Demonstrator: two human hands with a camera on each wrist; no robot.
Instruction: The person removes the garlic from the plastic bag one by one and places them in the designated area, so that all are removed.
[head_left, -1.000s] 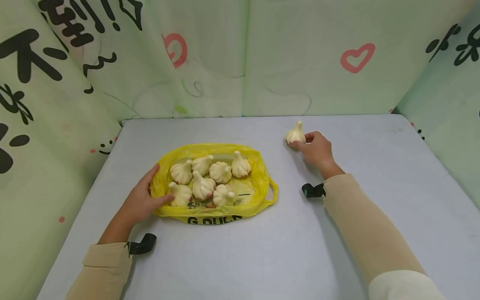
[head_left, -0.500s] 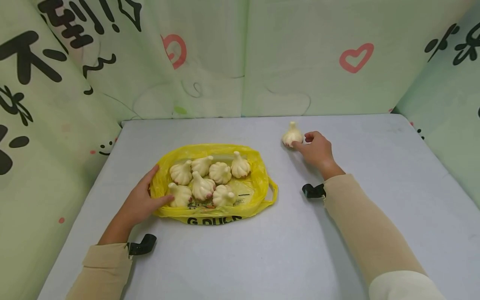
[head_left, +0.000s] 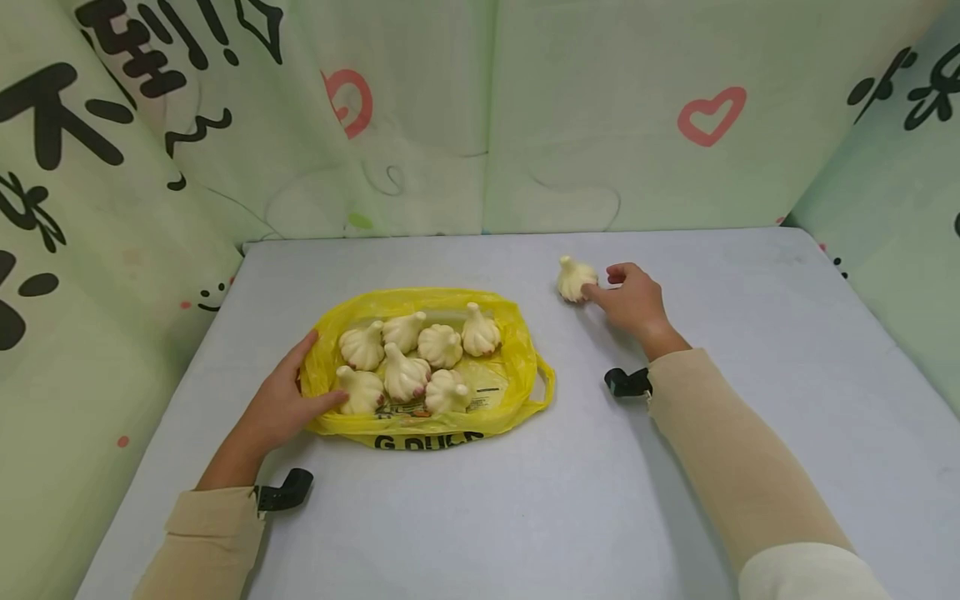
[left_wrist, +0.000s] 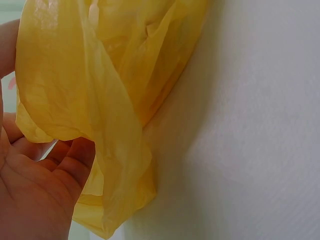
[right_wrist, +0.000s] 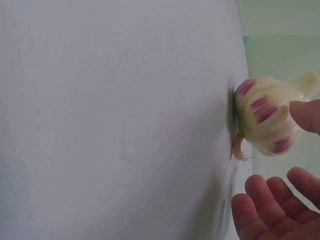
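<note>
My left hand [head_left: 281,408] holds the left rim of a yellow plastic bag [head_left: 525,367], thumb on the inner side and fingers outside. In the left wrist view, yellow plastic [left_wrist: 120,100] hangs between the thumb and curled fingers [left_wrist: 77,162]. Several garlic bulbs [head_left: 406,372] lie inside the bag. My right hand [head_left: 636,307] is by a single garlic bulb [head_left: 574,280] on the table, to the bag's right. In the right wrist view, the thumb [right_wrist: 306,115] overlaps that bulb [right_wrist: 270,112], while the other fingers [right_wrist: 265,200] stand apart from it.
The white table [head_left: 480,517] extends to a pale green printed curtain [head_left: 585,117] at the back and sides. A loop handle [head_left: 550,383] sticks out at the bag's right end. Black wrist cameras [head_left: 285,490] sit at both cuffs.
The single garlic bulb has shifted left, and its stem now tilts left. It has moved away from the right fingers, while the right hand barely moved. Left hand and bag stay put.
</note>
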